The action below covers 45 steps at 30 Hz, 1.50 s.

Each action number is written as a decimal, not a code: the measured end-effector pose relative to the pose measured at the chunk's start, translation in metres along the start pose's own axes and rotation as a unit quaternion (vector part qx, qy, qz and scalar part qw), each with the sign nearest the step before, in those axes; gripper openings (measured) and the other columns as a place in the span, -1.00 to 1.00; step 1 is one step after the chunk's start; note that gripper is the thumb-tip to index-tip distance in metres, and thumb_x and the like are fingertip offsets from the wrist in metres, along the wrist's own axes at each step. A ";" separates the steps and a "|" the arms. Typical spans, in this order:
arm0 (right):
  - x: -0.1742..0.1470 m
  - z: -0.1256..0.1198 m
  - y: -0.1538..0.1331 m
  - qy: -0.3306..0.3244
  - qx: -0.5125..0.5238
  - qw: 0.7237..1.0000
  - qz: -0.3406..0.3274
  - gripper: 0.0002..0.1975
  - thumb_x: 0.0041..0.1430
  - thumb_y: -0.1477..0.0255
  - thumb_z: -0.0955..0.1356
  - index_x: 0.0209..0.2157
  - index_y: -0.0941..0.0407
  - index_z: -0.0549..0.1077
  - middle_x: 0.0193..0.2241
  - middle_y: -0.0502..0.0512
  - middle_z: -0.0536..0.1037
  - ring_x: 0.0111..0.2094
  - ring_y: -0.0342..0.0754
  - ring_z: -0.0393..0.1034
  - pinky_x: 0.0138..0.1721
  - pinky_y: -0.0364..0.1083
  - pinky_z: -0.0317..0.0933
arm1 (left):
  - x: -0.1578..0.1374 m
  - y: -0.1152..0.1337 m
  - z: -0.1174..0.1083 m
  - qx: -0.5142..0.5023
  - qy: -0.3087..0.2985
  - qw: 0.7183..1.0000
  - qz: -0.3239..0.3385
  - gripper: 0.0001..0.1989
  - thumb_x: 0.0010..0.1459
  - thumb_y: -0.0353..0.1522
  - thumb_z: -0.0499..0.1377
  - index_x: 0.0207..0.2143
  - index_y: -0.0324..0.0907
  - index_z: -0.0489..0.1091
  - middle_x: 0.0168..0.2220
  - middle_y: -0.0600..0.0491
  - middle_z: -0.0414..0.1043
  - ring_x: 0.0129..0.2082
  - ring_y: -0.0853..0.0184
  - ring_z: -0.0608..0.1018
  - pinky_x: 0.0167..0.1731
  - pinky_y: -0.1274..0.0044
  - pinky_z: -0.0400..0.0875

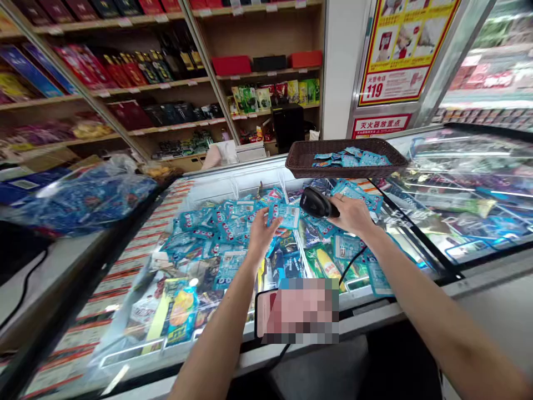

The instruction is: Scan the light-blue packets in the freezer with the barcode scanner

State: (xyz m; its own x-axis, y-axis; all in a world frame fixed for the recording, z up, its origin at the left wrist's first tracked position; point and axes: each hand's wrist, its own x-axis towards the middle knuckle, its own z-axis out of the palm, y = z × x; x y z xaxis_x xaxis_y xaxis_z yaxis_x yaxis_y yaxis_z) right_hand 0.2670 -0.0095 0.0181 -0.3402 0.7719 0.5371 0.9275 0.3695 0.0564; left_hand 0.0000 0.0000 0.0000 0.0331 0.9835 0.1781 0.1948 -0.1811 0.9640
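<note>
Between thumb and fingers, my left hand [261,230] pinches a small blue packet [288,216], its printed face turned up. My right hand [353,214] grips a black handheld barcode scanner [315,203], whose head points left at that packet from a short distance. A black cable [352,262] runs down from the scanner's grip. Many similar blue packets [234,226] lie in a loose heap on the freezer's glass top [137,266], left of and under my hands. More packets [343,246] rest below my right hand.
A brown woven basket [345,171] holding blue packets stands at the freezer's far edge. A phone [264,314], partly blurred out, lies at the near edge. Plastic-wrapped blue packs [95,191] sit at left. Stocked shelves [166,83] line the back; another freezer [470,189] is at right.
</note>
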 end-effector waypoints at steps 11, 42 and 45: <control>0.006 0.002 -0.019 -0.039 -0.002 0.999 -0.033 -0.70 0.15 0.28 0.26 -0.10 0.08 0.39 -0.23 0.10 0.50 -0.28 -0.02 0.37 -0.44 -0.13 -0.03 | -0.002 -0.016 -0.004 0.004 0.013 1.000 0.003 -0.55 0.04 -0.07 0.17 -0.14 -0.13 0.14 -0.34 0.08 0.23 -0.43 0.27 0.58 -0.58 0.51 0.47; -0.009 0.000 -0.026 -0.022 0.023 0.996 -0.085 -0.73 0.11 0.31 0.28 -0.15 0.11 0.39 -0.27 0.09 0.50 -0.35 -0.05 0.37 -0.44 -0.13 0.00 | 0.000 -0.030 0.003 0.015 0.048 0.998 0.042 -0.57 0.10 -0.13 0.13 -0.06 -0.08 0.06 -0.27 0.10 0.21 -0.48 0.38 0.56 -0.71 0.64 0.36; -0.009 0.000 -0.026 -0.023 0.021 0.996 -0.086 -0.73 0.12 0.29 0.27 -0.16 0.10 0.39 -0.27 0.08 0.50 -0.35 -0.05 0.38 -0.44 -0.13 0.00 | -0.001 -0.028 0.003 0.024 0.045 0.998 0.041 -0.56 0.11 -0.11 0.12 -0.06 -0.08 0.06 -0.26 0.09 0.22 -0.47 0.38 0.56 -0.70 0.66 0.34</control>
State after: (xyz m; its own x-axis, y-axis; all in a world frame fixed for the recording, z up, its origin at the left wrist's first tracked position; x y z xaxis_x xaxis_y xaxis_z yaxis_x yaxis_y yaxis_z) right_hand 0.2455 -0.0261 0.0115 -0.5015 0.7181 0.4825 0.8479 0.5187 0.1092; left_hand -0.0030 0.0040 -0.0280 -0.0377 0.9609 0.2743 0.2411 -0.2577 0.9357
